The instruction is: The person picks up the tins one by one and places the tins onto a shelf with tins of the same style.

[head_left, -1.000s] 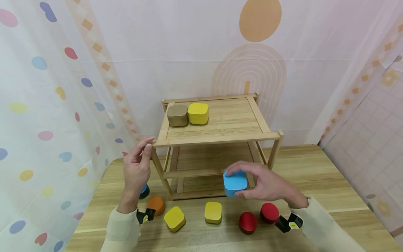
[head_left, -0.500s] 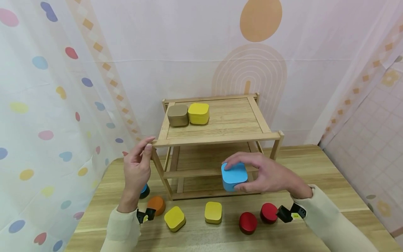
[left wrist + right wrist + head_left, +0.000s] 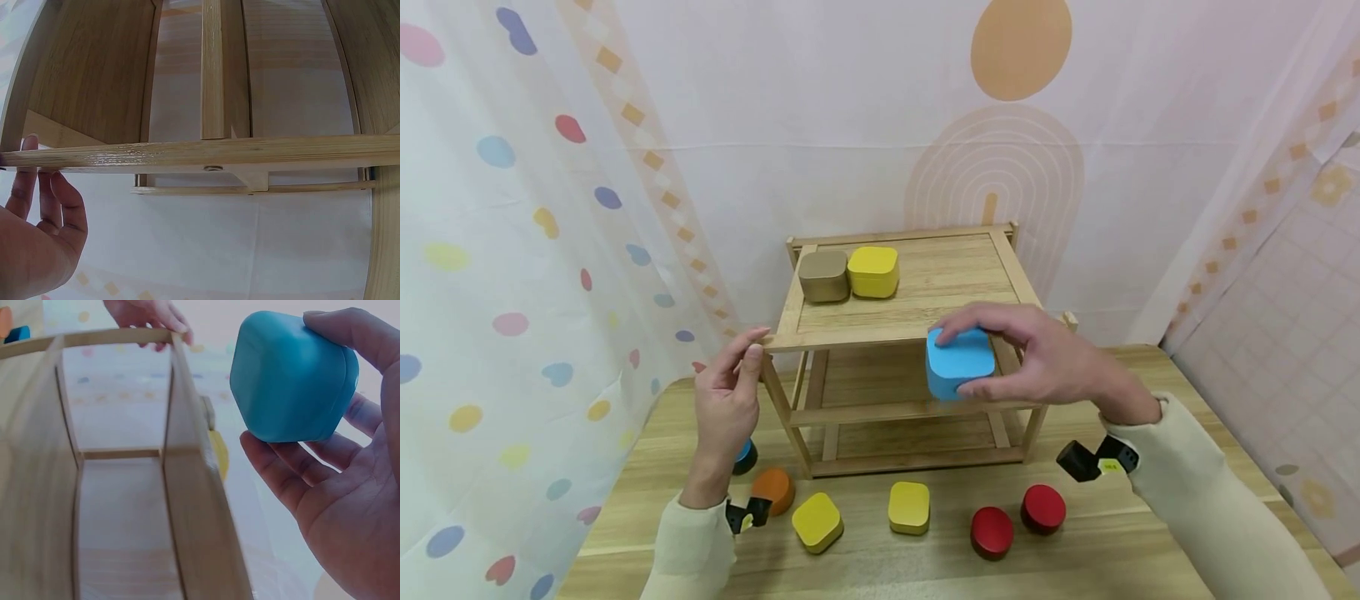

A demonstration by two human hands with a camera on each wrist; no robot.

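My right hand (image 3: pixel 1048 354) grips a light-blue square tin (image 3: pixel 958 360) with rounded corners, thumb on one side and fingers on the other. The tin is in the air before the front of a wooden shelf rack (image 3: pixel 917 410), just below its top front rail in the head view. Close up in the right wrist view, the blue tin (image 3: pixel 290 378) sits in the fingertips, tilted to the camera. My left hand (image 3: pixel 727 400) pinches the rack's top front-left corner between thumb and fingers. On the top board stand a bronze tin (image 3: pixel 823 277) and a yellow tin (image 3: pixel 873 272), side by side.
Along the table front lie two yellow tins (image 3: pixel 817 522), two round red tins (image 3: pixel 992 533) and an orange one (image 3: pixel 773 491). A blue-topped black tin (image 3: pixel 745 457) is partly behind the left wrist. A patterned curtain (image 3: pixel 850 108) hangs behind the rack.
My right hand has lifted the blue tin from low in front of the rack up to near the top rail. The left hand has kept its hold on the corner.
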